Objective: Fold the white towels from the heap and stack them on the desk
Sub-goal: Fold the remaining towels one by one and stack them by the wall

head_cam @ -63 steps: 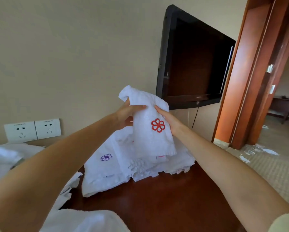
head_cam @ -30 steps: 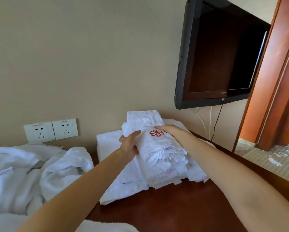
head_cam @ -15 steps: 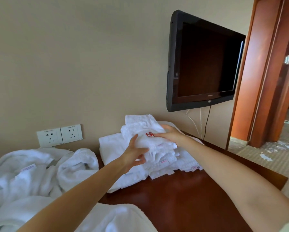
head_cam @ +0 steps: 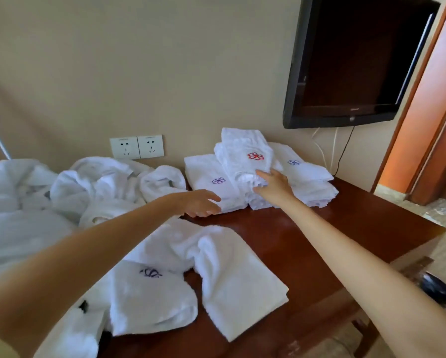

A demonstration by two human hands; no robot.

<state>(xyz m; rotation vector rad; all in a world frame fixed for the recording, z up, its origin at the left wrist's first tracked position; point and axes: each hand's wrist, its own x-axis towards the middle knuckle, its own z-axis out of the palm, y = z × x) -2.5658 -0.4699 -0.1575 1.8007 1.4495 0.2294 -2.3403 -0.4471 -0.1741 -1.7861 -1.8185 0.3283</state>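
Settling the folded towel (head_cam: 245, 161) with the red mark squarely on the stack (head_cam: 310, 182) looks like the step in hand. That towel lies on top of the other folded ones at the back of the desk (head_cam: 320, 236), just ahead of the right hand (head_cam: 273, 186). The hand's straight fingers touch the towel's near, ruffled edge without gripping it.

The towel sits a little crooked across two lower towels. One, with a purple mark (head_cam: 218, 180), is to the left of that hand, and one, with a blue mark (head_cam: 293, 162), is to its right.

A flat palm pressed on top and stroked away toward the wall should flatten the ruffle. A light nudge at the near edge would then square it with the layers beneath; a hard push could slide the whole stack.

The left hand (head_cam: 201, 202) hangs loose and empty just over the desk, beside the front of the purple-marked towel, well placed to steady the lower layers. A loose towel (head_cam: 229, 275) lies under both forearms, and the heap (head_cam: 61, 192) spreads out to the left of the left hand.
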